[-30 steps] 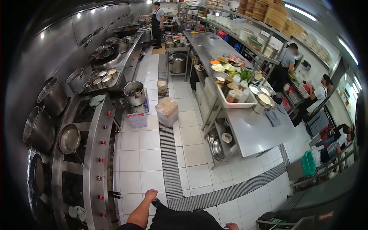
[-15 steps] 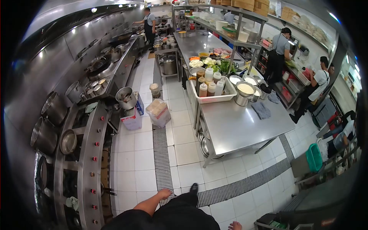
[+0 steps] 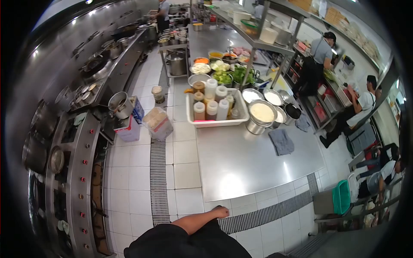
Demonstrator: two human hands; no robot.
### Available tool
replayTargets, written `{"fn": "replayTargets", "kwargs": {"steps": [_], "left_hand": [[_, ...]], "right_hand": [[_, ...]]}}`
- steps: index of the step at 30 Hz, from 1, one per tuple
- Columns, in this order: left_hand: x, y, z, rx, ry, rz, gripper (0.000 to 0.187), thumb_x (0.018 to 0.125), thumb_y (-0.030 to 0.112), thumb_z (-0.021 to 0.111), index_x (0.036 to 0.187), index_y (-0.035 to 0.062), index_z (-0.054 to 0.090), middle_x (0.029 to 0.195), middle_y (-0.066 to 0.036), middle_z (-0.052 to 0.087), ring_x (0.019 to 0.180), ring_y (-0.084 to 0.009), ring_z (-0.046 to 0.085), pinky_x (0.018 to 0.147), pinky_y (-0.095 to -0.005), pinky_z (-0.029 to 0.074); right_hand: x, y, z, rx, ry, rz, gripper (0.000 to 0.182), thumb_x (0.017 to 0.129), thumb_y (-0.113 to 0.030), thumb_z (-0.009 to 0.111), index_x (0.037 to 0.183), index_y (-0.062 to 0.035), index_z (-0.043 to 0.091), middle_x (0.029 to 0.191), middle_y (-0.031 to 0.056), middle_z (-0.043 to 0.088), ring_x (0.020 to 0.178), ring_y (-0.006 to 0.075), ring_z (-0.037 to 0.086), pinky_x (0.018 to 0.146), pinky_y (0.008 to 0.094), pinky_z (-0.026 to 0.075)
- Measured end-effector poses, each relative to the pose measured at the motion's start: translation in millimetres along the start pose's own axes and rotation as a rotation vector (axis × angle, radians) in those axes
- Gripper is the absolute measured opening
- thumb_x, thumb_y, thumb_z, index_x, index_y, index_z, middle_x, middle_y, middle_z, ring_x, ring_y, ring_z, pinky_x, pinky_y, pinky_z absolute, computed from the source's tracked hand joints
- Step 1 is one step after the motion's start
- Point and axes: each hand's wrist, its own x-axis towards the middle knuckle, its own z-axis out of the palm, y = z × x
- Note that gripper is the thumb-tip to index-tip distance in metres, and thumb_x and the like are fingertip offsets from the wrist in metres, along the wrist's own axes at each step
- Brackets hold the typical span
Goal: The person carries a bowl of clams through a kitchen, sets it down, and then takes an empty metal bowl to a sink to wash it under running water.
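My left hand [image 3: 221,212] hangs in front of my body with its fingers curled in, and nothing shows in it. It is held over the floor, just short of the near edge of the steel table [image 3: 262,172], apart from it. My right hand is out of view. On the table stands a white basket [image 3: 217,124] of squeeze bottles [image 3: 211,110]. To its right are a bowl of pale yellow contents [image 3: 263,112], other metal bowls and a folded grey cloth [image 3: 281,142].
A stove [image 3: 79,185] with pots [image 3: 35,152] lines the left side. A pot [image 3: 120,106] on a box and a bagged bundle [image 3: 157,124] stand in the aisle. Co-workers [image 3: 320,60] are on the right. A floor drain [image 3: 266,215] crosses ahead, near a green bin [image 3: 342,197].
The table and its basket are closer and lower in view. My left hand has swung forward and to the right. My right hand, seen earlier at the bottom edge, has left the view.
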Motion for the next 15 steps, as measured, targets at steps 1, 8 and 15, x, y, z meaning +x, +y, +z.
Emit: {"fn": "replayTargets", "kwargs": {"steps": [1, 8, 15], "left_hand": [[16.6, 14.8, -5.1, -0.044, -0.021, 0.039, 0.034, 0.08, 0.032, 0.046, 0.095, 0.0079, 0.064, 0.096, -0.015, 0.063, 0.087, -0.0301, 0.061, 0.078, -0.039, 0.047], [69.6, 31.6, -20.1, -0.214, -0.026, 0.016, 0.03, 0.084, 0.033, 0.048, 0.093, 0.0077, 0.062, 0.09, -0.013, 0.062, 0.084, -0.0243, 0.058, 0.074, -0.0359, 0.045], [35.1, 25.4, -27.7, -0.175, -0.145, -0.347, 0.035, 0.081, 0.033, 0.049, 0.098, 0.006, 0.064, 0.092, -0.015, 0.064, 0.086, -0.0258, 0.062, 0.074, -0.0379, 0.048]], "right_hand": [[6.7, -21.6, -1.3, 0.003, 0.013, -0.009, 0.046, 0.083, -0.037, 0.055, 0.115, -0.0057, 0.046, 0.103, 0.0131, 0.054, 0.086, 0.0271, 0.054, 0.073, 0.0415, 0.045], [51.1, -125.5, -17.1, -0.043, -0.012, -0.031, 0.037, 0.083, -0.032, 0.053, 0.108, -0.0057, 0.048, 0.096, 0.0121, 0.054, 0.079, 0.0254, 0.055, 0.066, 0.0393, 0.045], [95.9, -178.5, -65.9, -0.103, -0.081, -0.037, 0.028, 0.083, -0.027, 0.052, 0.101, -0.0058, 0.05, 0.089, 0.011, 0.055, 0.072, 0.0238, 0.055, 0.06, 0.0371, 0.046]]}}
